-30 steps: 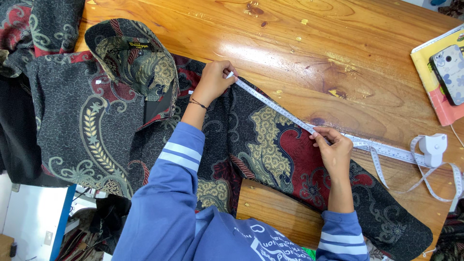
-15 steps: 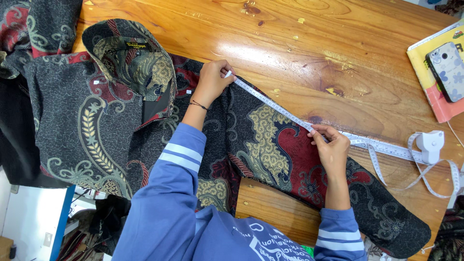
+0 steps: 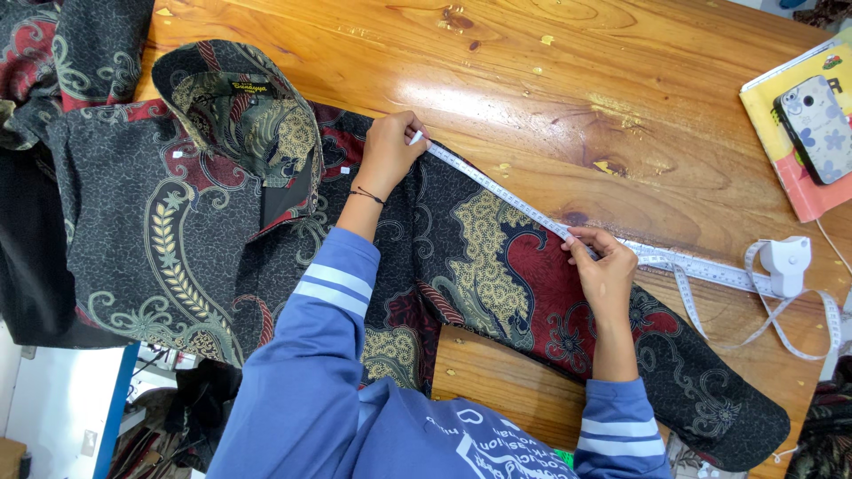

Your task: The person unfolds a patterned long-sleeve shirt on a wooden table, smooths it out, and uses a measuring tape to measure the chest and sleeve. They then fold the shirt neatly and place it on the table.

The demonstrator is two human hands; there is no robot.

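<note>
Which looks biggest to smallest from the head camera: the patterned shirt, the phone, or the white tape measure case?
1. The patterned shirt is by far the largest, spread over much of the table.
2. The phone comes next.
3. The white tape measure case looks smallest, though not much smaller than the phone.

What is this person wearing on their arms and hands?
Both arms are in long blue sleeves, each with two white stripes near the cuff. The left hand has a thin dark cord bracelet at the wrist. The right hand is bare, no gloves or rings visible.
</note>
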